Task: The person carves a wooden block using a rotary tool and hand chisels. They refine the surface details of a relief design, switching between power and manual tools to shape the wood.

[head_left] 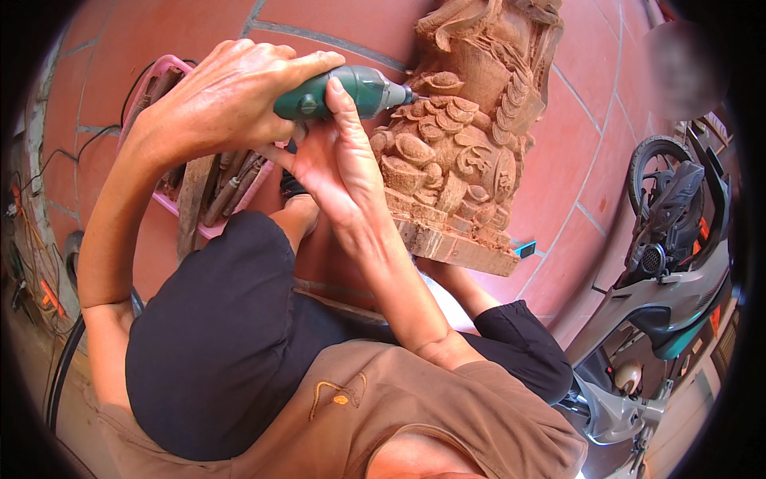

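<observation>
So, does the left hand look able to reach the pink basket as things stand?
Probably yes: the pink basket appears close beneath the left forearm, with no obstacle showing between, but the left hand holds the green rotary tool and would first need freeing.

wooden carving (pixel 459 172): its top is cut by upper edge | rotary-tool bit (pixel 413 97), upper centre: contact too small to tell | round grey shape (pixel 686 70), upper right: blurred | pink basket (pixel 211 232), upper left: partly behind left hand (pixel 223 94)
</observation>
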Tool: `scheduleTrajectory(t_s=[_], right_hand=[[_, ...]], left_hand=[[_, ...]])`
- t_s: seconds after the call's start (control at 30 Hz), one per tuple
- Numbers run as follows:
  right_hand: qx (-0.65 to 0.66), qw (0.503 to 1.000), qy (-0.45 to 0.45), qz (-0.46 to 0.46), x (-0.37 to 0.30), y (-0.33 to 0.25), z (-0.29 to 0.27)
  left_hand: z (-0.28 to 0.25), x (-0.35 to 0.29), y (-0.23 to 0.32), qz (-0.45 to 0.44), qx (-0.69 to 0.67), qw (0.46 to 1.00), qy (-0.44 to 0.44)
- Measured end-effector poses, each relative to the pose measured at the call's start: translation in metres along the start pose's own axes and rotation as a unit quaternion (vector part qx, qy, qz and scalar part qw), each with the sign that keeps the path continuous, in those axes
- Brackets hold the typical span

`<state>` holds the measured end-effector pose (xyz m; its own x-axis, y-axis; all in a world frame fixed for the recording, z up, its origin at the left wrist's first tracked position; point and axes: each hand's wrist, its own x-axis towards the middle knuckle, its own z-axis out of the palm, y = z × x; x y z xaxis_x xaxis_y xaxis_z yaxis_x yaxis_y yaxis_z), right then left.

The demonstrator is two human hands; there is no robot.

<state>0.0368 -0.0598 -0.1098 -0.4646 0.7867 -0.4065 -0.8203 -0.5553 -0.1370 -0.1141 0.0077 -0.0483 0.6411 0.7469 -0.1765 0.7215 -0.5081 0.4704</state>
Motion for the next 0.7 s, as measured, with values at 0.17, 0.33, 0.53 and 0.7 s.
scheduleTrajectory(t_s=[0.17,0.33,0.53,0.7], right_hand=[[0.008,1.000,0.012,0.003,-0.007,-0.001,0.001],[-0.012,0.999,0.028,-0.014,-0.014,-0.003,0.005],[-0.022,0.999,0.034,-0.020,-0.020,-0.008,0.005],[-0.025,0.999,0.041,-0.025,-0.021,-0.011,0.002]], left_hand=[[0.001,0.002,0.001,0.014,0.000,1.000,-0.007],[0.002,0.005,0.001,0.044,-0.026,0.999,0.012],[0.007,0.010,0.005,0.083,-0.033,0.995,0.040],[0.006,0.014,0.008,0.089,-0.038,0.995,0.039]])
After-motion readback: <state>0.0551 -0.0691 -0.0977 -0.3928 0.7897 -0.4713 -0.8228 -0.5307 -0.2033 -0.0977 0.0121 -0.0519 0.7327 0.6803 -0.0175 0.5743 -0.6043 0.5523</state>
